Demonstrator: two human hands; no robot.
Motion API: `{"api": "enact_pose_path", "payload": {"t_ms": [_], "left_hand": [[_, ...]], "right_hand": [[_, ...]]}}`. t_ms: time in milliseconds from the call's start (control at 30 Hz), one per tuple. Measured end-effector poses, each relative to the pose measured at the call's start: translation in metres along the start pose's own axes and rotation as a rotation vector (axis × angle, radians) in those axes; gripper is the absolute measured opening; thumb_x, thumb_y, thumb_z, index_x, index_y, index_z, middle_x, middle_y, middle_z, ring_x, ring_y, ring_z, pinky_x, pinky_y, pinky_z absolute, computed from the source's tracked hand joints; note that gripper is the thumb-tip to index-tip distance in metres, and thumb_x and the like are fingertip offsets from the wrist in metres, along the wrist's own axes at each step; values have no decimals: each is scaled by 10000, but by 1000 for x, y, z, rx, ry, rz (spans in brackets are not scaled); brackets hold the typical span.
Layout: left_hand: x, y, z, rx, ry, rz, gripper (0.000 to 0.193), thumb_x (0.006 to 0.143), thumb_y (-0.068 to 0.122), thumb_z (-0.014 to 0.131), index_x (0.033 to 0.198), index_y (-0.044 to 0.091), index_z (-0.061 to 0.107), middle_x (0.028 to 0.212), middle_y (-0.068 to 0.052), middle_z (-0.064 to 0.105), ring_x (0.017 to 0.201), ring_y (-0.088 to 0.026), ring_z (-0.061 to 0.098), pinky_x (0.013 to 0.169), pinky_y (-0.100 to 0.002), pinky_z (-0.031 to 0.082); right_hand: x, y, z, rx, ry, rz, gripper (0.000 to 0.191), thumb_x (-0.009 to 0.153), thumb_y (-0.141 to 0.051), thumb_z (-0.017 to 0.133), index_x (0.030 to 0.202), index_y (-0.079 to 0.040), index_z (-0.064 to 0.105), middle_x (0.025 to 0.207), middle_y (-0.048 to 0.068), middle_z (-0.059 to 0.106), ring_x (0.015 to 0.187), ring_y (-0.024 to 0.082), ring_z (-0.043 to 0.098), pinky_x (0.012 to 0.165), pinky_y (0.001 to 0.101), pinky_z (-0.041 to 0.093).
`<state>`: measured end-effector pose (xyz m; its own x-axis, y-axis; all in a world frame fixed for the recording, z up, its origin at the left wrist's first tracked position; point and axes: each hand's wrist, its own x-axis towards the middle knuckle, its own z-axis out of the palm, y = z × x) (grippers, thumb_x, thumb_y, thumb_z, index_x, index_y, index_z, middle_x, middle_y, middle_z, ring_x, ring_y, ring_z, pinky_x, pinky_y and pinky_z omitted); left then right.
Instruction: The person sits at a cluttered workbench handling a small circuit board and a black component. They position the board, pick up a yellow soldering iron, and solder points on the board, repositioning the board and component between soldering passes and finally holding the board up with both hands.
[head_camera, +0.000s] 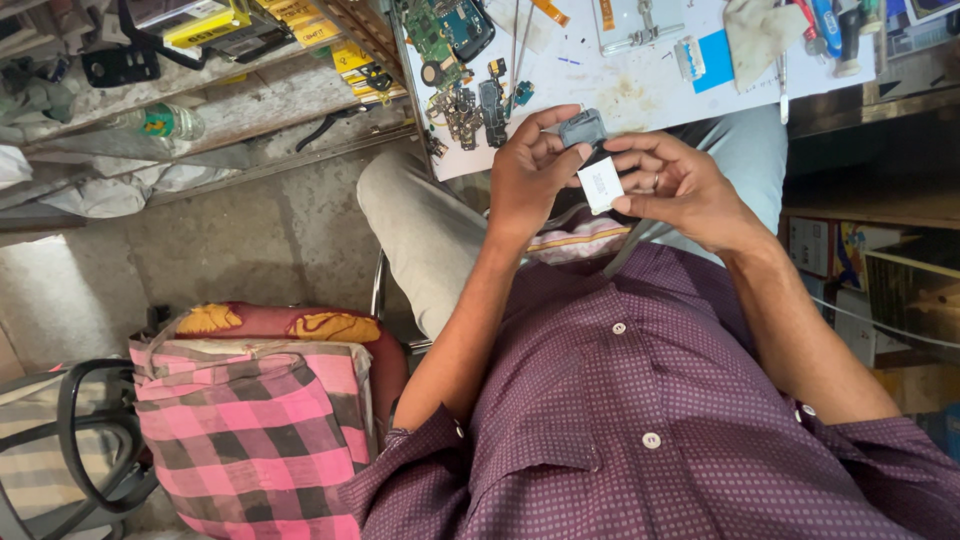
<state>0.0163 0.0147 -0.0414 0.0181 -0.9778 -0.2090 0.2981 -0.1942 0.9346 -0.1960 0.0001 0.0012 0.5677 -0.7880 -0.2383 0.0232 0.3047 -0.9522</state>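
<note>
Left hand (528, 175) pinched a small grey part (582, 127); right hand (672, 185) gripped a white labelled piece (600, 185) between thumb and fingers, near the table (620, 75) edge.

The person wears a maroon shirt (640, 400) dotted all over with small pale spots, closed down the front by white buttons (651, 439). Its sleeves are rolled above the elbows, with a button at each cuff. The trousers (430, 225) are light grey-beige.
</note>
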Motion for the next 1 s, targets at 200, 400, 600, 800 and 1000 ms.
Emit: {"api": "enact_pose_path", "payload": {"t_ms": [200,400,600,800,1000], "left_hand": [[0,-2,1,-24,-4,27,422,950,-35,708,1356,-9,594,932,-44,742,819,-67,694,683,-222,564],[-9,4,12,64,-92,135,414,972,-49,719,1369,-1,608,930,-7,678,882,-41,633,793,-205,532],[-11,13,12,141,-114,67,468,957,-22,725,1401,4,580,872,-7,660,831,-50,634,752,-208,520],[-10,16,12,94,-141,42,589,922,-10,736,1454,-1,484,840,-5,681,831,-53,651,765,-201,532],[-10,12,10,113,-125,-3,562,919,-6,740,1436,-25,518,815,-7,678,774,-59,646,726,-217,540]], "right_hand": [[0,-3,3,42,73,-19,580,928,54,684,1466,-24,482,1190,104,677,1033,125,695,863,259,573],[7,-2,9,58,239,-105,459,977,63,701,1408,3,552,1116,57,685,981,82,656,879,228,538],[10,-2,7,23,263,-95,404,958,76,723,1338,6,607,1006,25,687,898,68,643,822,209,529],[9,2,7,75,279,-76,427,940,100,701,1348,21,605,973,24,700,870,65,653,788,204,532],[9,6,8,41,310,-67,401,946,98,711,1330,35,614,965,36,709,840,68,651,758,209,531]]}}
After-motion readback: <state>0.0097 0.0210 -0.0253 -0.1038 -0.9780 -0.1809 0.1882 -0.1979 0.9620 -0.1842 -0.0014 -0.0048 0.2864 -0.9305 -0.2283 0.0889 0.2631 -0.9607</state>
